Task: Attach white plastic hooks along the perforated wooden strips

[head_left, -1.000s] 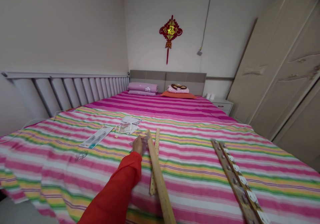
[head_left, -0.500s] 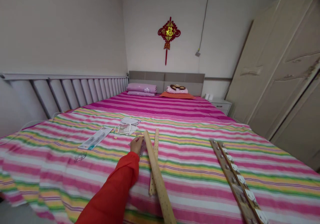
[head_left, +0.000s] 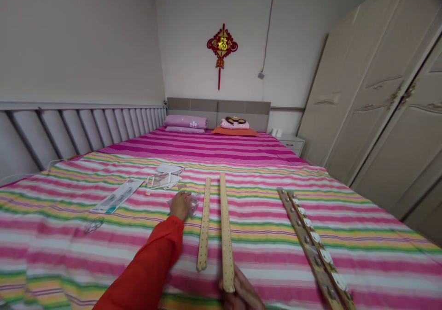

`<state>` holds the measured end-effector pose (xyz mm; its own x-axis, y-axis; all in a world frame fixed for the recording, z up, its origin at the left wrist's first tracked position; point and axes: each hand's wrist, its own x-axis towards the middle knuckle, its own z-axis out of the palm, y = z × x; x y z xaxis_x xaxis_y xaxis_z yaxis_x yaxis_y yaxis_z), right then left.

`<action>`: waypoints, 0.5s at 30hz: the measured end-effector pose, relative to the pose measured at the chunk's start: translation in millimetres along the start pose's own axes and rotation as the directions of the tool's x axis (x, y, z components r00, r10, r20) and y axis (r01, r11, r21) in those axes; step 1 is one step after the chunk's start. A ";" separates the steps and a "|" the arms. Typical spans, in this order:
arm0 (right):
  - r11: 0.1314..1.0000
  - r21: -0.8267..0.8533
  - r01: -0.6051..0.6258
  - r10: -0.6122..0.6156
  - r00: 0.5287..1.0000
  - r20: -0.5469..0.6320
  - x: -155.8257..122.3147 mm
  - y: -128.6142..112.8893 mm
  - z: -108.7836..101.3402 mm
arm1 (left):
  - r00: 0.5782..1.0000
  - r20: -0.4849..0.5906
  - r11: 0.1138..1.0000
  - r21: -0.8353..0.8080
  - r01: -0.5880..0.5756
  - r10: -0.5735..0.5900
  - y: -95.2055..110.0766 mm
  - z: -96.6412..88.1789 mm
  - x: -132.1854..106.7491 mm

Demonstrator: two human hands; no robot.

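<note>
My left hand, in a red sleeve, is at a small clear plastic bag on the bedspread. Its fingers are curled down onto the bag; what lies inside is too small to make out. In the bottom middle, my right hand grips the near end of a long wooden strip with rows of small holes, which points away from me. A second, shorter-looking holed strip lies flat between the two hands.
To the right lie two long brown strips carrying white round pieces. At the left are a printed packaging card, a thin wire-like tangle and white packets. Wardrobes stand at right, a railing-like radiator at left.
My left hand has come away from the wooden strip's far end and down to the plastic bag. The held strip has swung right, apart from the other; my right hand now shows.
</note>
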<state>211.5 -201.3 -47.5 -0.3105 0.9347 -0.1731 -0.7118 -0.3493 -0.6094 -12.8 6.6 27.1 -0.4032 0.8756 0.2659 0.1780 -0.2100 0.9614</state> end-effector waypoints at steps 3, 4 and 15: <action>0.990 0.141 -0.025 0.022 1.000 0.022 16.6 6.8 4.9 | 0.989 0.075 0.987 0.086 -0.137 0.131 3.4 0.6 -17.0; 0.987 0.159 -0.036 0.033 0.999 0.022 19.3 9.4 5.6 | 0.977 0.133 0.978 0.102 -0.182 0.168 3.3 1.2 -26.9; 0.994 -0.031 0.108 -0.111 0.982 -0.154 26.6 29.0 13.7 | 0.925 0.371 0.972 0.176 -0.155 0.080 -42.7 6.8 -127.2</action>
<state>174.0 -187.5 -59.2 -0.1287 0.9666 -0.2216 -0.7213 -0.2446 -0.6480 37.0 -92.8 -48.3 -0.0261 0.9546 0.2966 0.3932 -0.2630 0.8810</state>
